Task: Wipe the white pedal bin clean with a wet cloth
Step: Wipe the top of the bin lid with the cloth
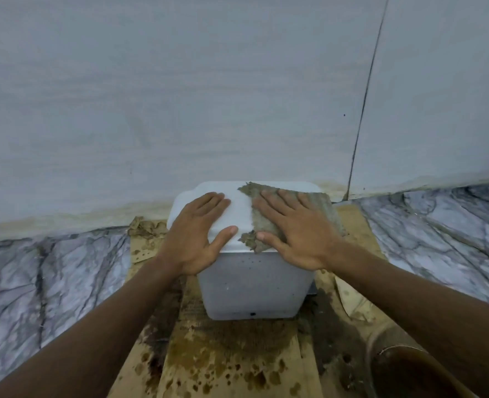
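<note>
Two-handed atop white pedal bin [252, 288]: left hand [200, 237] spread flat on bare lid [240, 214], right hand [298, 234] flat, pressing brown cloth [328, 208].

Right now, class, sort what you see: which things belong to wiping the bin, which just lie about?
In use: white pedal bin, cloth, left hand, right hand.
Lying about: stained cardboard, brown container, crumpled scrap.

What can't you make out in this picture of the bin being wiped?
Head view: the lid beneath the cloth and right hand, covered by them.
Head view: the bin shows no pedal; its base's dark mark is too small to identify.
Head view: brown container, cut off by the bottom edge.
</note>
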Demonstrator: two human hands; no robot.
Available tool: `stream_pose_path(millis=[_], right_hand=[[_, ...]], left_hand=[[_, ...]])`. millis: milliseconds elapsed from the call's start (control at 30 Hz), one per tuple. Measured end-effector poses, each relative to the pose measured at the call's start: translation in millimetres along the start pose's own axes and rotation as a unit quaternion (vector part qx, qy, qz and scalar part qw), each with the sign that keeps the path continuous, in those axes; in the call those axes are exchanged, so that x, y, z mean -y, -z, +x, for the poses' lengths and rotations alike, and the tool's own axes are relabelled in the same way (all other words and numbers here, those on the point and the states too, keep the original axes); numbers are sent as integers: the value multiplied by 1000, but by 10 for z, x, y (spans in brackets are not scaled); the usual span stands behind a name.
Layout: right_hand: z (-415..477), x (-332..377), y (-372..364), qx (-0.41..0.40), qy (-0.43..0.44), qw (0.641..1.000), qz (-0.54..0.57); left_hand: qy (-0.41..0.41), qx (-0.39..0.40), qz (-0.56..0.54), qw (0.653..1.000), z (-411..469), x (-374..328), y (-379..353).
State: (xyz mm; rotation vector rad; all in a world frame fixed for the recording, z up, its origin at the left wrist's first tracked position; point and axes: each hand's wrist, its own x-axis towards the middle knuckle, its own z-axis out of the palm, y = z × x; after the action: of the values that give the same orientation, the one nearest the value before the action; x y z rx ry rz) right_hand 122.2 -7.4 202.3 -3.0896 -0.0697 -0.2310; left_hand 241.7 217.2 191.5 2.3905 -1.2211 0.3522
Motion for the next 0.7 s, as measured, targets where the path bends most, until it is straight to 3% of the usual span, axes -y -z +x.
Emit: stream_pose_path(millis=[100,267,367,567,700], right_hand=[[-210,-237,-73,-60,-21,997,38],[-409,-404,-268,-188,-152,962,125],[-365,-177,-360,-219,-129,964,71],[-242,-87,-378,-183,-2,983,1],[-276,-338,-387,-211,-40,976,29]], left_hand=[[7,-28,1,1000,33,-76,-75],[-5,-73,17,997,35,-140,-145],[-25,-98,36,994,19,-112,-171],[-43,-117,70,990,60,-85,-202],[-37,-113,68,991,82,-109,-214]])
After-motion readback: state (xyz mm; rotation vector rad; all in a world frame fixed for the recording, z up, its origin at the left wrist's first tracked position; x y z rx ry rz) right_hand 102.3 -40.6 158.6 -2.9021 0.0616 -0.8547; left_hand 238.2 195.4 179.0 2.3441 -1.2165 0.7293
